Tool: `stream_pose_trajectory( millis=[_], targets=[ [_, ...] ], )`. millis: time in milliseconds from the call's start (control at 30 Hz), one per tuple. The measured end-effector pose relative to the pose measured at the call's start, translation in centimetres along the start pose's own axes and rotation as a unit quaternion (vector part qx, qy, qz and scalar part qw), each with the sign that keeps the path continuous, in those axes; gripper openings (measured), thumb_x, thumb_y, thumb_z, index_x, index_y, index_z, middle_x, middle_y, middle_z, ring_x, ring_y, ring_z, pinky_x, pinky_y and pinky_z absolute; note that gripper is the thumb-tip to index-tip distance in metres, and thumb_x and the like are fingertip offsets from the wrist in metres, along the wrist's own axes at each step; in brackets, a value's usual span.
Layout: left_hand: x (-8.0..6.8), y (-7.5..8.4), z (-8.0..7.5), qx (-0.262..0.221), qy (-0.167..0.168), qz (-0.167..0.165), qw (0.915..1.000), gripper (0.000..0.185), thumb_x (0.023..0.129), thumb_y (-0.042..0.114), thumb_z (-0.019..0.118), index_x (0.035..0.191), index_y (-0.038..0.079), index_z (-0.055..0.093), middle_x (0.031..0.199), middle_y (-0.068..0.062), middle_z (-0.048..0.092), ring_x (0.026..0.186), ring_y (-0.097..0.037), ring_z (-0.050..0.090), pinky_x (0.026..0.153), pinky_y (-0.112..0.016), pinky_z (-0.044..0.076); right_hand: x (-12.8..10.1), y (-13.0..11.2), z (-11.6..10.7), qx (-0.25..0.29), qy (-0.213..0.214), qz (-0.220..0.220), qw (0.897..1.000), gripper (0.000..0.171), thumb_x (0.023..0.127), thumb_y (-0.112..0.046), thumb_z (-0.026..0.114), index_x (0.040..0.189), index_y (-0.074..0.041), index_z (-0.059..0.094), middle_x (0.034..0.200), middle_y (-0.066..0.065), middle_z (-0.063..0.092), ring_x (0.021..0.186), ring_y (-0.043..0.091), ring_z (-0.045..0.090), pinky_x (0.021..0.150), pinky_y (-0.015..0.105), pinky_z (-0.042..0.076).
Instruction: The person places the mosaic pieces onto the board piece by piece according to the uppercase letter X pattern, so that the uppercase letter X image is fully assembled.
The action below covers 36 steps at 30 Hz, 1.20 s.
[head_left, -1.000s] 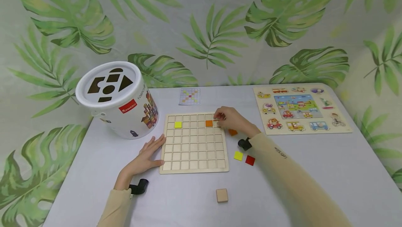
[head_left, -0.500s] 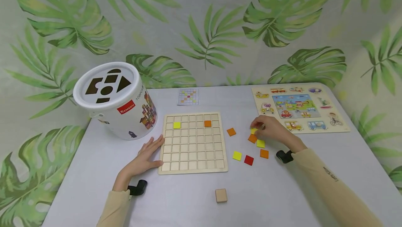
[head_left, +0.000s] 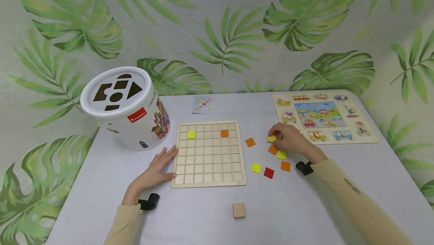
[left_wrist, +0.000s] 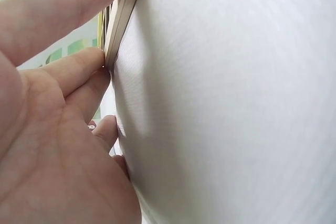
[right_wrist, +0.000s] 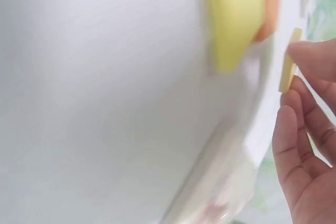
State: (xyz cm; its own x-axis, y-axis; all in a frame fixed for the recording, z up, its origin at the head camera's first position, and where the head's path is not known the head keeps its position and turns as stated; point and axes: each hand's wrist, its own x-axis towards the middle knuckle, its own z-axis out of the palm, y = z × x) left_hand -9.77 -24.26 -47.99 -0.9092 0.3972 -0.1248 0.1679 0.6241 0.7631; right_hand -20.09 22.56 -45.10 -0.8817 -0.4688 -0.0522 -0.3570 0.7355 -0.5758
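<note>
Our right hand [head_left: 291, 141] pinches a yellow tile [head_left: 271, 138] just off the bench [head_left: 339, 184], right of the grid board [head_left: 208, 153]. Left hand [head_left: 158, 168] lies flat against the board's edge. Around it, we count maybe six loose tiles, a wooden cube [head_left: 239, 210] and a bucket [head_left: 125, 107].

A white bucket [head_left: 127, 109] with shape cut-outs in its lid stood just beyond the left hand [head_left: 156, 169]. A small pattern card [head_left: 204, 104] lay farther off, by the leafy backdrop [head_left: 223, 34]. A vehicle puzzle board [head_left: 323, 117] lay just beyond the right hand [head_left: 289, 141], and a plain wooden cube [head_left: 239, 210] sat nearer the person, between both arms.
</note>
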Motion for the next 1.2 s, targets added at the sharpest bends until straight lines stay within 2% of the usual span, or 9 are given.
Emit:
stream_pose_trajectory(
  millis=[233, 400, 667, 1000, 1200],
  targets=[
    [0.1, 0.1, 0.0, 0.001, 0.001, 0.003, 1.0000, 0.079, 0.084, 0.014, 0.070, 0.150, 0.003, 0.027, 0.158, -0.011, 0.017, 0.143, -0.038, -0.002, 0.112, -0.056, -0.007, 2.3, -3.2, 1.1, 0.050, -0.009, -0.007, 0.999, 0.019, 0.083, -0.004, 0.068, 0.102, -0.006, 0.066, 0.100, 0.004, 0.061, 0.094, 0.024, 0.055, 0.081, 0.038, 0.051],
    [0.1, 0.3, 0.0, -0.003, -0.001, -0.001, 1.0000, 0.080, 0.084, 0.014, 0.070, 0.150, 0.003, 0.027, 0.158, -0.011, 0.016, 0.144, -0.037, -0.002, 0.112, -0.055, -0.008, 4.5, -6.0, 3.1, 0.076, -0.018, -0.042, 0.996, 0.019, 0.083, -0.002, 0.068, 0.102, -0.005, 0.066, 0.100, 0.003, 0.060, 0.092, 0.022, 0.055, 0.075, 0.034, 0.052],
    [0.2, 0.4, 0.2, -0.002, 0.001, -0.004, 1.0000, 0.079, 0.083, 0.011, 0.071, 0.150, 0.002, 0.028, 0.158, -0.011, 0.017, 0.143, -0.038, -0.002, 0.112, -0.055, -0.008, 7.6, -9.9, 6.1, 0.056, -0.038, -0.136, 0.988, 0.017, 0.083, -0.003, 0.070, 0.100, -0.005, 0.067, 0.097, 0.001, 0.060, 0.090, 0.016, 0.057, 0.080, 0.029, 0.051],
    [0.1, 0.4, 0.1, -0.004, 0.003, -0.004, 1.0000, 0.080, 0.083, 0.011, 0.071, 0.150, 0.002, 0.028, 0.157, -0.012, 0.017, 0.143, -0.038, -0.002, 0.112, -0.056, -0.008, 10.3, -14.2, 8.3, 0.022, -0.074, -0.152, 0.985, 0.016, 0.084, 0.000, 0.067, 0.099, -0.006, 0.067, 0.098, 0.002, 0.060, 0.091, 0.017, 0.057, 0.082, 0.026, 0.048],
    [0.0, 0.4, 0.0, -0.005, 0.003, -0.007, 1.0000, 0.079, 0.083, 0.012, 0.070, 0.150, 0.002, 0.028, 0.157, -0.012, 0.017, 0.143, -0.038, -0.003, 0.112, -0.057, -0.008, 11.6, -15.8, 9.7, -0.013, -0.090, -0.163, 0.982, 0.018, 0.082, 0.005, 0.066, 0.095, -0.006, 0.069, 0.096, 0.003, 0.062, 0.083, 0.015, 0.053, 0.075, 0.024, 0.046]
  ],
)
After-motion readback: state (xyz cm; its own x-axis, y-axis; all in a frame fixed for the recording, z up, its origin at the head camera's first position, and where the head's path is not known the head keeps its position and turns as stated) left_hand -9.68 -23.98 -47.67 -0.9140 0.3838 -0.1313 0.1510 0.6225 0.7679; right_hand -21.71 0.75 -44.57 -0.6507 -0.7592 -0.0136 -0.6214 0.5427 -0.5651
